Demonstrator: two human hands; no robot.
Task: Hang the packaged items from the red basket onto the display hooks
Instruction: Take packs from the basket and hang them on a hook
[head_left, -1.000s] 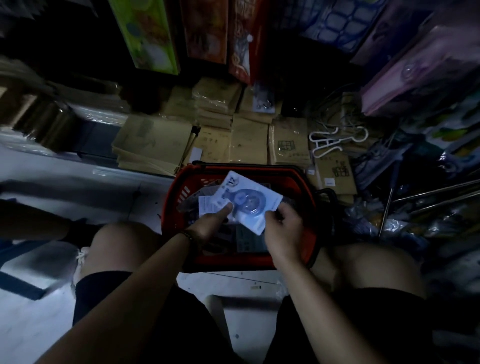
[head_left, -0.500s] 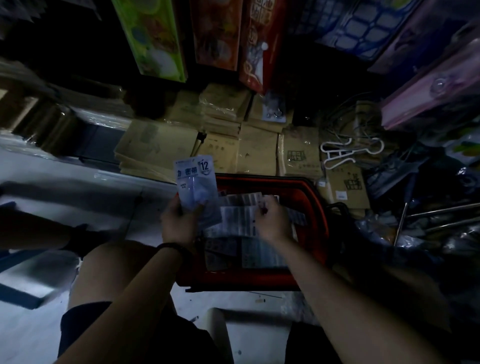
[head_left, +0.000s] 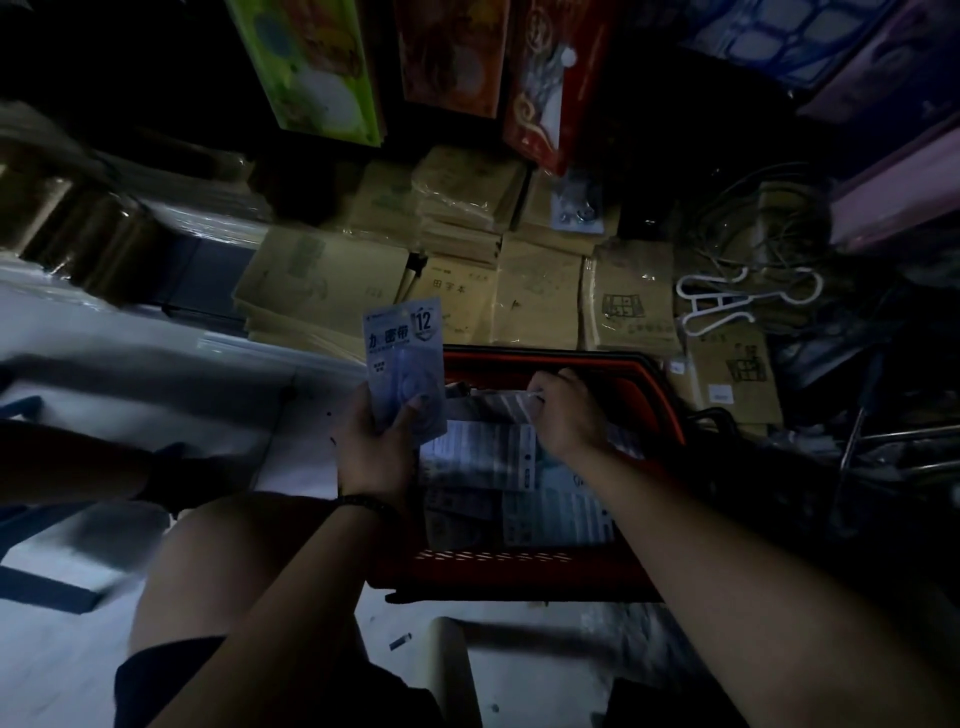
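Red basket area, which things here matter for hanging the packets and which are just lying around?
Part of the job:
red basket
blue packet, held upright in the left hand
packets in the basket, right hand pinching one

Lying about:
brown notebook stacks
white hangers
loose wire

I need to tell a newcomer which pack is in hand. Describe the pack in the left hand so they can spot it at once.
Find the red basket on the floor between the knees. At its left rim the left hand holds one pack upright. Unlike the packs lying flat in the basket, it stands raised, pale blue, with a large 12 at its top right corner.
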